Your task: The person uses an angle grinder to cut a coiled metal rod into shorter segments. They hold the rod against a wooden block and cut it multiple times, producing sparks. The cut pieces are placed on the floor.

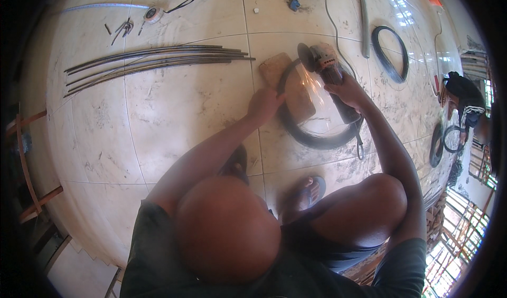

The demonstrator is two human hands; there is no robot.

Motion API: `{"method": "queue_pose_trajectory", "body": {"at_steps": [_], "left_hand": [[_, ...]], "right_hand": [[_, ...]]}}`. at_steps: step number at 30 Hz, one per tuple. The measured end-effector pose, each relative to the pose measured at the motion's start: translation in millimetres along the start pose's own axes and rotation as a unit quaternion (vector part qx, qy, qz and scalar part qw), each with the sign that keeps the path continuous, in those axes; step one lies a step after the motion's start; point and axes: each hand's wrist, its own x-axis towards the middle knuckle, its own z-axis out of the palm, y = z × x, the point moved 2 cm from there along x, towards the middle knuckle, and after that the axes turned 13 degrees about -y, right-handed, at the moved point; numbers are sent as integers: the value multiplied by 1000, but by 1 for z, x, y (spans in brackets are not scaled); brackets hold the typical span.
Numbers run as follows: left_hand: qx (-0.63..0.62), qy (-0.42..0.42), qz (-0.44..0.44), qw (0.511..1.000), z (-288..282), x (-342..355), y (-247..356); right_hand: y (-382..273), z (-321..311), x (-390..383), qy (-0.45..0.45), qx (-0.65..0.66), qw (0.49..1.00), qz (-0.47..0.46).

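My right hand (346, 91) is wrapped around an angle grinder (331, 74). Its dark disc (306, 57) meets the far part of a coil of black wire (322, 140), and orange sparks stream down inside the ring. On the coil's left side, my left hand (265, 105) is closed on the wire. One brown block (274, 69) lies at the coil's far left edge; another brown block (300, 101) sits within the ring. The grinder's cord (336, 34) runs away toward the far side.
Several dark metal rods (158, 58) lie at the left. Beyond them are a tape measure (153, 15) and small dark tools (124, 30). Another wire coil (390, 54) and a grey bar (364, 21) lie at the right. A person (467, 102) crouches at the far right, near more coils (437, 145).
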Motion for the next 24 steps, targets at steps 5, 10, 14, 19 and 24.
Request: {"method": "queue_pose_trajectory", "body": {"at_steps": [5, 10, 14, 19, 24], "left_hand": [[-12, -13, -7, 1000, 2, 1, -1], [41, 27, 18, 999, 4, 2, -3], [5, -20, -4, 1000, 1, 1, 0], [-3, -23, -4, 1000, 1, 2, -1], [15, -16, -4, 1000, 2, 3, -1]], "right_hand": [[0, -1, -1, -5, 19, 1000, 1], [-1, -1, 0, -8, 20, 1000, -12], [-6, -2, -8, -3, 17, 1000, -16], [-2, -2, -7, -15, 10, 1000, -7], [4, -3, -5, 3, -19, 1000, -16]]}}
